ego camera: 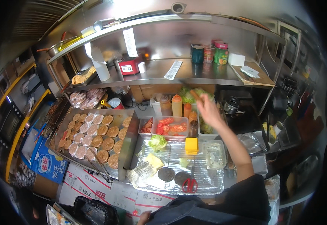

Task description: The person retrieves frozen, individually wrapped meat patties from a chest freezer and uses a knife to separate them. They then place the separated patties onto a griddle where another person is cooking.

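My right hand (208,112) reaches out over the prep counter and grips the wooden handle (196,96) of a tool. Its far end is dark and blurred, so I cannot tell its kind. Shredded lettuce (188,95) lies just beyond, beside squeeze bottles (177,105). Below are a tub of sliced tomatoes (171,126) and a stack of yellow cheese slices (191,144). A foil-covered rack (177,161) carries a lettuce head (157,143), two dark round discs (166,174) and red-handled scissors (190,185). Low by my apron is my left hand (144,218), partly cut off by the frame.
To the left, a griddle (128,146) holds rows of patties (108,143), some under foil-like rounds, with metal tongs (100,164) at its front. A steel shelf (155,78) overhangs the counter's back. A black-lined bin (96,209) stands below. Dark cooking equipment (240,123) sits right.
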A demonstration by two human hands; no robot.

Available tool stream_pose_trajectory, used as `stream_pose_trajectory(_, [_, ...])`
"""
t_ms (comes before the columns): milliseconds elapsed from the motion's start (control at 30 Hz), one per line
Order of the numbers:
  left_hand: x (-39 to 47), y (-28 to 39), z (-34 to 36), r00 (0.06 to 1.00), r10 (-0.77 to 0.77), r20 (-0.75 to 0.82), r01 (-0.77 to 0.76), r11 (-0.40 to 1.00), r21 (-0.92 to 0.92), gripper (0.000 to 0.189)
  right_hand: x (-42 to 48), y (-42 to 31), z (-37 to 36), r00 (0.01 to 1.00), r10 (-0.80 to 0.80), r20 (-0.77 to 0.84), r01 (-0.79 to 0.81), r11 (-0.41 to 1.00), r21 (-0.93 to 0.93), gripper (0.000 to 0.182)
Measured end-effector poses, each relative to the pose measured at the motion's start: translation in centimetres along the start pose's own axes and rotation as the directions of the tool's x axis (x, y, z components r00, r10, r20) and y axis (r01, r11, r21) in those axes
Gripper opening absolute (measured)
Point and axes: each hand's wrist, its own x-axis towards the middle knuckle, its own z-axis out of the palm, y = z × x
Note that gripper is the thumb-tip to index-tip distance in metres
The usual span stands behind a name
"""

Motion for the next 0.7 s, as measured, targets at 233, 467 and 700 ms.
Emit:
stream_pose_trajectory(233, [-11.4,-4.1,-5.1,0.885,0.006,-0.466,0.077,0.984,0.159,0.028,4.9,0.9,-1.1,0.996,-0.003,-0.092,-0.010,0.990,-0.137,0.035])
stream_pose_trajectory(467, [-18.5,-10.7,-4.1,0.792,-0.093,-0.603,0.186,0.978,0.094,0.027,-1.4,-5.6,7.4,0.923,-0.176,0.342,0.068,0.950,0.305,0.042])
stream_pose_trajectory(700, [-19.7,-7.7,-5.6,0.787,-0.087,-0.611,0.194,0.975,0.111,0.026,-5.1,-11.6,13.8,0.773,-0.388,0.502,0.191,0.897,0.399,0.042])
